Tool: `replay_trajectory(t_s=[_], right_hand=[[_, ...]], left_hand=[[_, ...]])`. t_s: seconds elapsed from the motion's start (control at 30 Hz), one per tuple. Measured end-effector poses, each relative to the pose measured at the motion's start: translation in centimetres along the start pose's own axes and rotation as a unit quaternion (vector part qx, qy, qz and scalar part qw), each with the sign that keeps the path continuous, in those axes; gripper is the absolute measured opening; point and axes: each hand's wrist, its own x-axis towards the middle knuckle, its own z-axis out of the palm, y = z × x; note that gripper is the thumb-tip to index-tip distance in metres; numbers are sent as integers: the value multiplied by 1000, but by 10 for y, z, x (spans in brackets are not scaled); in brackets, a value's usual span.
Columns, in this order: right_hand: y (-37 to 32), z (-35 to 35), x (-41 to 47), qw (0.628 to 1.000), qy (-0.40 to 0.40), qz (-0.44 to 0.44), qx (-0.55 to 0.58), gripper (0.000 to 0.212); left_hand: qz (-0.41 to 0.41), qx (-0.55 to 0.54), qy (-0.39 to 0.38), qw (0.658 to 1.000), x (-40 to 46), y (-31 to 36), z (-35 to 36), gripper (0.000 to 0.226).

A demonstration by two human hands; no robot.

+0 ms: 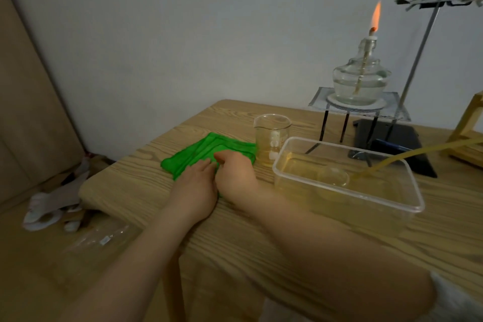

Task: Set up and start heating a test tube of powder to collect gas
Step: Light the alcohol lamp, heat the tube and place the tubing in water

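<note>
1. Both hands rest together on the green cloth (209, 149) at the near-left part of the table (261, 256). The left hand (194, 185) lies flat on it, fingers loosely extended and pressing down. The right hand (235, 172) is curled, thumb tucked toward the fingers; it seems to be pinching a fold of cloth, though the pinch itself is hidden.

2. No test tube is visible in this view (it may sit beyond the right edge, where the clamp (431, 1) reaches out of frame).

3. Everything the task needs lies to the right of the hands and farther away. The lit alcohol lamp (362, 81) stands on a tripod (358, 112), up and to the right of the grip. The clamp hangs above it on the stand rod (428, 31).

4. The water tub (347, 178) is just beside the right hand, with the yellow hose (407, 154) running into it from the right. The beaker (271, 138) stands just beyond the cloth.

5. My judgement: the right hand is nearer to all of this, so any coming reach goes rightward and up, past the flame.
</note>
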Motion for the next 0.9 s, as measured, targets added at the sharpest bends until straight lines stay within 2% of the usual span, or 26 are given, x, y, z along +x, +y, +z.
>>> replay_trajectory(t_s=[0.07, 0.17, 0.2, 0.27, 0.33, 0.4, 0.43, 0.5, 0.6, 0.7, 0.9], right_hand=[[1, 6, 4, 987, 7, 89, 134, 36], [11, 9, 10, 929, 4, 200, 311, 30], [14, 9, 11, 914, 4, 216, 344, 30], [18, 11, 14, 916, 3, 211, 342, 30], [14, 11, 13, 956, -6, 168, 240, 33], [9, 10, 11, 994, -2, 82, 72, 35], [7, 8, 8, 1000, -4, 27, -11, 32], [7, 9, 4, 984, -26, -52, -166, 29], [16, 14, 4, 940, -74, -60, -329, 40], [19, 17, 7, 916, -108, -57, -383, 50], [18, 15, 7, 912, -139, -49, -382, 54]], left_hand=[[-11, -9, 7, 1000, -3, 4, -3, 50], [-27, -25, 37, 999, -5, 10, -5, 44], [-27, -28, 41, 998, -5, 10, -3, 44], [-29, -32, 38, 998, -4, 9, -1, 45], [-26, -29, 28, 999, -3, 7, -1, 46], [-15, -20, 19, 1000, -3, 5, -1, 48], [-9, -16, 15, 1000, -3, 4, -1, 50], [1, -20, 14, 1000, -4, 4, -3, 53], [9, -4, 9, 1000, -7, 7, -5, 54], [7, 14, 6, 1000, -5, 6, -3, 60], [17, 20, 7, 1000, -5, 5, -2, 61]])
